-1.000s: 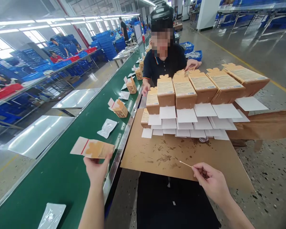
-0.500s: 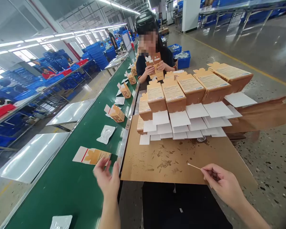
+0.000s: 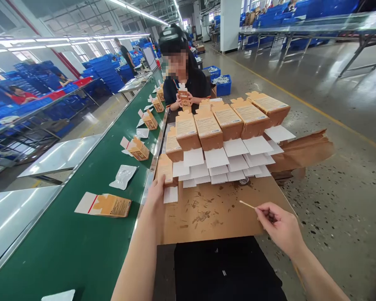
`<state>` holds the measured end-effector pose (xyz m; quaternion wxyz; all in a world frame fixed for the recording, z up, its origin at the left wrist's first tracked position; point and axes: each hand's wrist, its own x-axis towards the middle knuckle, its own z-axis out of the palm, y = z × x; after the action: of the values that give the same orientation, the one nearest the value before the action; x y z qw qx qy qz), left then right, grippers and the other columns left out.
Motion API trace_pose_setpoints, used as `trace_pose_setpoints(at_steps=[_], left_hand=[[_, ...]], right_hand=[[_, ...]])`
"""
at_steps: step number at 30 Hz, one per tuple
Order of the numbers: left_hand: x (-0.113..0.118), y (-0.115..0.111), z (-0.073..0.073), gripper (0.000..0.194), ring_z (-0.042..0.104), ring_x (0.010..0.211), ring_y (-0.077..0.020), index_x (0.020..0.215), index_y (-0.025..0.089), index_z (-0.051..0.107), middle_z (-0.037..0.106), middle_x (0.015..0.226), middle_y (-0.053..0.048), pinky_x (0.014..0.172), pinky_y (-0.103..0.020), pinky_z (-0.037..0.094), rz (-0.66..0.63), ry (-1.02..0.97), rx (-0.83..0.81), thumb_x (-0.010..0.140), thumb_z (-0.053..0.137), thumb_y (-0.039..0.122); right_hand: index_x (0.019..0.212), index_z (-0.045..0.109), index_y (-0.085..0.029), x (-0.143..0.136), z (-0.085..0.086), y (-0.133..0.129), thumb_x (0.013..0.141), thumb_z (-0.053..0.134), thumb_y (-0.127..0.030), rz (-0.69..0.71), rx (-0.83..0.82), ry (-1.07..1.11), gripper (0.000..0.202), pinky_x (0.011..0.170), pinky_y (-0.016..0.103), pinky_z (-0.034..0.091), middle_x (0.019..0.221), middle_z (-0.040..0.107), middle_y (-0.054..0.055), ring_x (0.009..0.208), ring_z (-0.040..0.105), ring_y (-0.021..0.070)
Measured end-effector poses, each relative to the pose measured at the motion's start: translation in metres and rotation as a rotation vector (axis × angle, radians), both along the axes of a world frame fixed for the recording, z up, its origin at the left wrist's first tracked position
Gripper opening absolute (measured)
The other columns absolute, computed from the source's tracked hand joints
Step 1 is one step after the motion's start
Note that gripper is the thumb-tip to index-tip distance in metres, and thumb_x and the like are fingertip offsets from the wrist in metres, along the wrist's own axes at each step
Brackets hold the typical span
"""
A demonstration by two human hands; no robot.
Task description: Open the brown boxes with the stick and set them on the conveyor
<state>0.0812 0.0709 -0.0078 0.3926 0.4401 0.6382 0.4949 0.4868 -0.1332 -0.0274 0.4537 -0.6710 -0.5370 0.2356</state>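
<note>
Head view, sole view examined. Left hand is curled around the near left edge of the end carton, thumb against its face, and has hold of it; the remaining fingers are largely hidden, so firmness of grip cannot be told. That carton is at the left end of the stack of cartons, beside the metal rail of the green conveyor. Right hand is closed, with a thin swab pinched between thumb and index finger, its pale tip pointing left above the cardboard sheet; the other fingers are folded into the palm. The sheet bears dark, scattered stains near its middle. The stack stands on the far part of the sheet, white flaps projecting from it in overlapping rows towards the wearer. On the conveyor, a flat-lying carton shows a white flap with a red strip, well apart from both hands; a silver pouch lies beyond it, and an upright carton stands further along. Beyond the stack, a co-worker in a dark top and cap holds a small carton in both hands
</note>
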Motion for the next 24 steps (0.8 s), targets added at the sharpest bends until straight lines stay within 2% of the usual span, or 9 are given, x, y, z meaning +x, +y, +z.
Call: trace_pose_setpoints(at_steps=[2,5,8,11,15,19,21,24], left_hand=[[-0.014,-0.031,0.000,0.055,0.087,0.127,-0.0465,0.110,0.023,0.086,0.091,0.117,-0.021,0.119,-0.066,0.068,0.072,-0.071,-0.060,0.085,0.095,0.072],[-0.030,-0.083,0.000,0.069,0.080,0.147,-0.0481,0.129,0.021,0.088,0.090,0.142,-0.019,0.127,-0.064,0.066,0.187,-0.261,-0.082,0.078,0.101,0.066],[-0.032,-0.128,-0.001,0.086,0.075,0.156,-0.0514,0.145,0.024,0.086,0.087,0.154,-0.016,0.129,-0.067,0.067,0.251,-0.383,-0.118,0.071,0.107,0.063],[-0.024,-0.158,-0.003,0.099,0.073,0.159,-0.0530,0.154,0.029,0.082,0.085,0.159,-0.015,0.128,-0.068,0.068,0.247,-0.412,-0.159,0.067,0.110,0.067],[-0.011,-0.175,-0.009,0.106,0.074,0.159,-0.0520,0.165,0.031,0.075,0.084,0.162,-0.016,0.127,-0.068,0.069,0.113,-0.421,-0.173,0.072,0.112,0.066],[0.000,-0.172,-0.016,0.103,0.078,0.155,-0.0513,0.160,0.028,0.077,0.084,0.161,-0.018,0.128,-0.069,0.068,0.063,-0.444,-0.164,0.070,0.117,0.059],[0.006,-0.167,-0.018,0.101,0.078,0.155,-0.0505,0.156,0.027,0.078,0.085,0.158,-0.019,0.130,-0.069,0.066,0.069,-0.424,-0.138,0.069,0.118,0.058],[0.015,-0.160,-0.021,0.096,0.079,0.153,-0.0474,0.149,0.025,0.078,0.087,0.152,-0.019,0.134,-0.066,0.062,0.100,-0.355,-0.075,0.069,0.119,0.059]], right_hand=[[0.086,0.079,-0.029,0.013,0.005,0.014,0.113,0.068,-0.065,-0.041,0.023,-0.126,0.047,0.062,0.036,0.060,0.069,0.076,0.006,0.060,0.073,0.0239],[0.085,0.071,-0.029,0.029,0.015,0.043,0.113,0.063,-0.054,-0.011,0.020,-0.305,0.038,0.068,0.037,0.059,0.073,0.077,0.006,0.066,0.074,0.0250],[0.083,0.064,-0.031,0.039,0.022,0.069,0.111,0.062,-0.043,0.066,-0.016,-0.410,0.031,0.065,0.037,0.052,0.075,0.075,0.006,0.067,0.071,0.0258],[0.083,0.062,-0.031,0.042,0.022,0.086,0.109,0.062,-0.032,0.136,-0.075,-0.501,0.026,0.062,0.036,0.047,0.076,0.074,0.005,0.066,0.068,0.0249],[0.082,0.061,-0.031,0.041,0.019,0.103,0.104,0.065,-0.022,0.180,-0.124,-0.561,0.024,0.061,0.035,0.042,0.074,0.072,0.003,0.063,0.064,0.0232],[0.082,0.060,-0.031,0.042,0.021,0.108,0.104,0.065,-0.021,0.186,-0.153,-0.598,0.025,0.060,0.035,0.040,0.075,0.073,0.003,0.062,0.064,0.0233],[0.082,0.061,-0.031,0.047,0.025,0.101,0.103,0.065,-0.022,0.173,-0.130,-0.601,0.024,0.062,0.035,0.043,0.075,0.074,0.004,0.063,0.066,0.0241],[0.085,0.067,-0.030,0.051,0.030,0.077,0.105,0.068,-0.029,0.107,-0.031,-0.548,0.020,0.065,0.036,0.050,0.077,0.078,0.005,0.066,0.071,0.0249]])
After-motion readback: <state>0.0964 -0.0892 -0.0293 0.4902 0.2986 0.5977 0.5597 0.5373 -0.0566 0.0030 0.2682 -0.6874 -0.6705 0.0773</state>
